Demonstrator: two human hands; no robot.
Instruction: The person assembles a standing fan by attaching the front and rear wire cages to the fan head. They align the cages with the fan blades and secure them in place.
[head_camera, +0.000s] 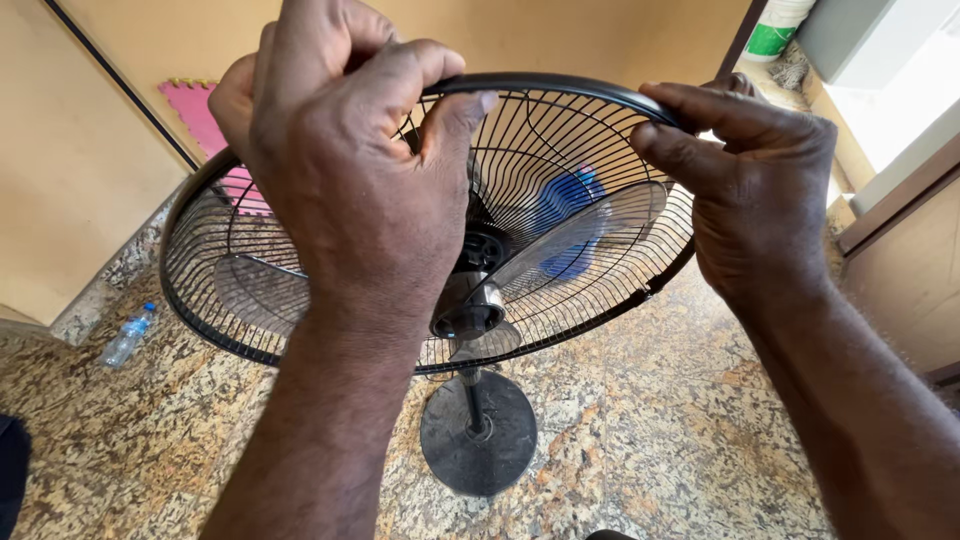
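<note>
In the head view, the left hand (345, 165) is closed tight on the black rim band (560, 84) at the top of a standing fan's wire guard (590, 290), at about eleven o'clock of the cage, while the right hand (755, 190) pinches the same band between thumb and curled fingers at about two o'clock. The fan stands mid-frame on a speckled granite floor (680, 440), its translucent blades (575, 235) and hub behind the wires and its round black base (478, 432) at six o'clock. A plastic water bottle (128, 336) lies at nine o'clock beside the wall, and a pink foam mat (205, 115) shows at ten o'clock.
</note>
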